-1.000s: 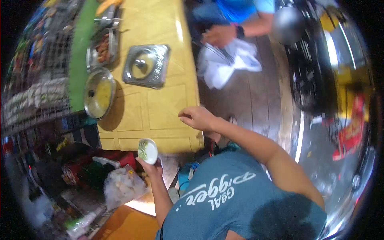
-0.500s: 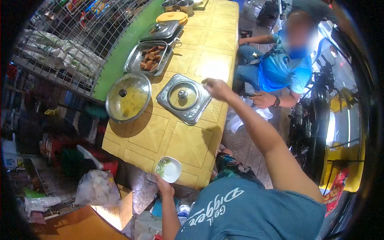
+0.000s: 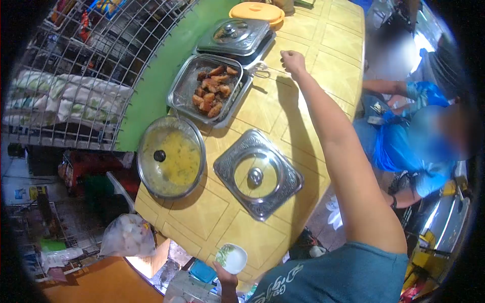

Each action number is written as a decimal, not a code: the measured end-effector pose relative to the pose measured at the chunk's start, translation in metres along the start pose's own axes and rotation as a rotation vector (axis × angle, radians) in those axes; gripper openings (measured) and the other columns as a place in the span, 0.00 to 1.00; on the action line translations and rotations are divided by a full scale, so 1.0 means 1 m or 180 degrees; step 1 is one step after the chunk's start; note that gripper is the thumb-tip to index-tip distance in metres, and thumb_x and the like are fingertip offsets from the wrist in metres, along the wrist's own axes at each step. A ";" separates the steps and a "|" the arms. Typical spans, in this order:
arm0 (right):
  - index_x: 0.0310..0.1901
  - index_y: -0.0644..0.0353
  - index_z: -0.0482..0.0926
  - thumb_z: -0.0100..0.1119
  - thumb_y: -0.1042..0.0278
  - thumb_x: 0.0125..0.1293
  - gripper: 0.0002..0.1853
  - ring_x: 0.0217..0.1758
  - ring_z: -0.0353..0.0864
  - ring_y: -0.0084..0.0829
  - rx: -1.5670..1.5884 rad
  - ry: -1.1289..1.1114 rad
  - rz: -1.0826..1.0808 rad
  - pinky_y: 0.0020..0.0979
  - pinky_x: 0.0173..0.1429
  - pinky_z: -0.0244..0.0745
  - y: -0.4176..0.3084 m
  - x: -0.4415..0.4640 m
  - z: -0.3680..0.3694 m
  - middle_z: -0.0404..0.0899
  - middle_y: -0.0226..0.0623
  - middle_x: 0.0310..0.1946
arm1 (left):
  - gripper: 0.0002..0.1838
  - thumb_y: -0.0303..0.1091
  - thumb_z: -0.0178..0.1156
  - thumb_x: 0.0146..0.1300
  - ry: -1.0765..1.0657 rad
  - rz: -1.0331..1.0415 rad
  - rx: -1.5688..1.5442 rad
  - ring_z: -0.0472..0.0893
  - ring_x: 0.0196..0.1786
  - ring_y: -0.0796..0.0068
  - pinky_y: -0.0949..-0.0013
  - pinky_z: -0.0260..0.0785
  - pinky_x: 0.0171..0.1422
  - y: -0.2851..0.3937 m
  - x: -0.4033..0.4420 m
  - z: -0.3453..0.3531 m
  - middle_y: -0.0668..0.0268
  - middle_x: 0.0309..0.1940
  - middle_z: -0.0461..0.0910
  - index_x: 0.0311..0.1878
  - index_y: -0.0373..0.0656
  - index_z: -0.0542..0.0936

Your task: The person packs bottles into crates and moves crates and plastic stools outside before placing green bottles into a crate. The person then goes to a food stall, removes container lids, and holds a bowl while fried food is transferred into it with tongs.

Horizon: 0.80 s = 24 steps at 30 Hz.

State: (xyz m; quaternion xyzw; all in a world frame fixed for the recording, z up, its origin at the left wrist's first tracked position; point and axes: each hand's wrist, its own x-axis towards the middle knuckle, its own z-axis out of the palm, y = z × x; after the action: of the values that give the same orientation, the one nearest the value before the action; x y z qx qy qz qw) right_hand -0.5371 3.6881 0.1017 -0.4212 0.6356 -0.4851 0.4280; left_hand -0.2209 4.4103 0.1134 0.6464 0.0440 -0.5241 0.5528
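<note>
My left hand (image 3: 226, 276) holds a small white bowl (image 3: 236, 259) with a green leaf pattern by its edge, over the near end of the table. Above the table, my right hand (image 3: 293, 63) has its fingers curled, with nothing visible in them. It is nearest to metal tongs (image 3: 259, 70) that stick out beside a glass dish (image 3: 183, 76) of browned fried pieces (image 3: 214, 90). Closer to me lie a square metal lid with a round glass window (image 3: 256, 177) and a pot with a glass lid (image 3: 177, 156), yellow food showing through it.
Behind the fried pieces stands a lidded metal tray (image 3: 235, 38), then an orange lid (image 3: 256, 12). A wire grid (image 3: 101, 65) rises along the left. A person in a blue shirt (image 3: 404, 141) sits at the right side of the yellow table (image 3: 323, 60).
My right hand has moved forward along the table, from beside the square lid to near the tongs. The view has shifted forward too. The bowl stays in my left hand.
</note>
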 end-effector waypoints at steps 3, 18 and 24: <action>0.41 0.62 0.85 0.56 0.62 0.62 0.14 0.27 0.84 0.30 0.0066 0.0182 0.0036 0.33 0.35 0.78 0.016 0.070 0.028 0.85 0.41 0.29 | 0.32 0.58 0.41 0.73 0.0003 -0.0180 -0.0498 0.70 0.65 0.55 0.51 0.58 0.72 0.003 -0.007 0.007 0.58 0.64 0.69 0.68 0.42 0.63; 0.41 0.64 0.80 0.71 0.60 0.54 0.18 0.19 0.73 0.24 0.0609 0.0723 0.0196 0.29 0.18 0.65 0.003 0.177 0.082 0.79 0.33 0.24 | 0.31 0.54 0.44 0.72 0.0426 -0.0583 -0.0923 0.70 0.65 0.55 0.52 0.58 0.72 0.051 0.020 0.069 0.57 0.64 0.70 0.67 0.40 0.63; 0.31 0.71 0.80 0.65 0.58 0.52 0.19 0.26 0.81 0.35 0.0441 0.1271 0.0171 0.36 0.30 0.77 -0.021 0.155 0.040 0.81 0.44 0.27 | 0.30 0.52 0.46 0.72 -0.0035 0.0463 0.1602 0.70 0.65 0.54 0.52 0.57 0.73 0.062 0.021 0.064 0.56 0.64 0.70 0.67 0.40 0.63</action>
State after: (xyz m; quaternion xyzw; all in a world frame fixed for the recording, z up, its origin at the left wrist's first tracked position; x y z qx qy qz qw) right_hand -0.5401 3.5266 0.0943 -0.2693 0.6839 -0.5899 0.3343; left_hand -0.2124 4.3266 0.1498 0.7622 -0.1374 -0.4809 0.4111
